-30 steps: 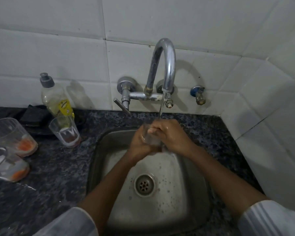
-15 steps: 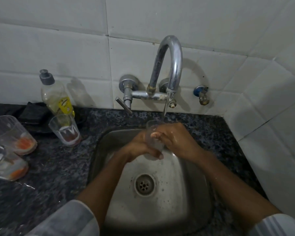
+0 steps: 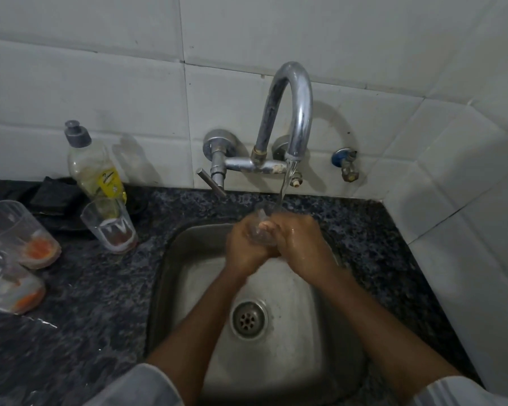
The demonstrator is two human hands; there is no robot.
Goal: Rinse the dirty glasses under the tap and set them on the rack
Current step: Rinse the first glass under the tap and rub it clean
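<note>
Over the steel sink, my left hand and my right hand wrap around a small clear glass. Its rim sits under the thin stream of water falling from the curved chrome tap. My fingers hide most of the glass. Three dirty glasses stand on the dark counter at the left: one with brown dregs and two with orange residue. No rack is in view.
A dish soap bottle stands against the white tiled wall behind the glasses, beside a black cloth. The tap's lever points forward left. A small valve sticks out right of the tap. The drain lies mid-sink.
Both hands have turned and shifted around the glass under the stream. The glass stays below the spout, with more of it covered by my fingers now.
</note>
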